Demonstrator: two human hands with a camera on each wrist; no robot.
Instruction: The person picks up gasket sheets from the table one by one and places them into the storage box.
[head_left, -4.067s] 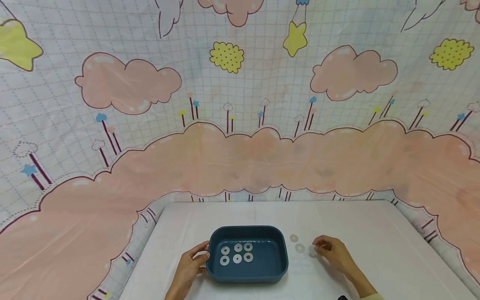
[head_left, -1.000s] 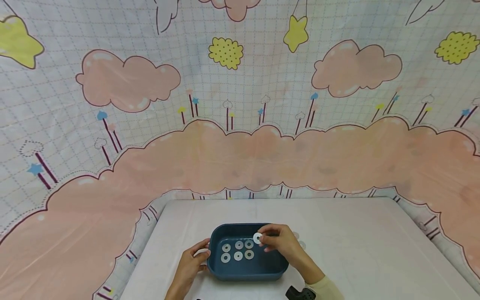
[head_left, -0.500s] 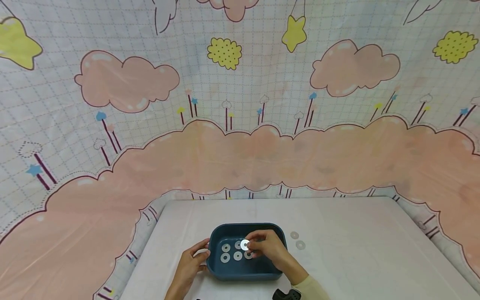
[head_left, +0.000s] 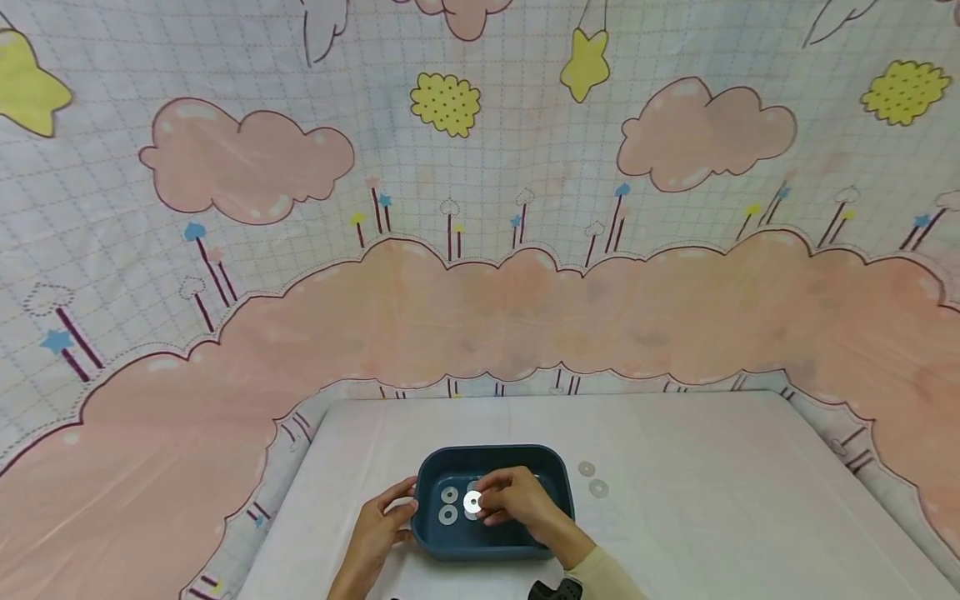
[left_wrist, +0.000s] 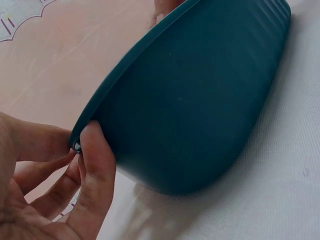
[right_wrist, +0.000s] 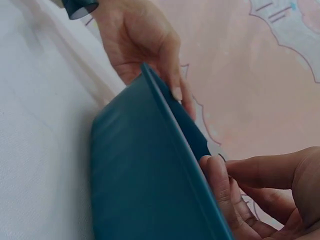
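A dark blue rectangular tray [head_left: 491,553] stands on the white-covered table. My left hand [head_left: 377,521] pinches its left rim; thumb and finger meet at the edge in the left wrist view, beside the tray's outer wall [left_wrist: 190,100]. Over the tray's middle, my right hand [head_left: 525,506] holds a shiny flat washer [head_left: 467,505] between thumb and fingertips. Two washers lie uncovered at the left inside, an upper washer [head_left: 444,497] and a lower washer [head_left: 442,517]. Others beneath the right hand are partly or wholly hidden. In the right wrist view, the right-hand fingers [right_wrist: 218,177] dip behind the rim.
Two pale washers lie on the table to the right of the tray, a farther washer [head_left: 582,471] and a nearer washer [head_left: 594,492]. A patterned cloth [head_left: 480,321] hangs behind the table [head_left: 712,467]. A black device [head_left: 555,591] sits at the right wrist.
Earlier the right hand was at a third washer on the table. It has carried a washer over the tray and moved leftward and nearer. The left hand keeps its hold on the rim.
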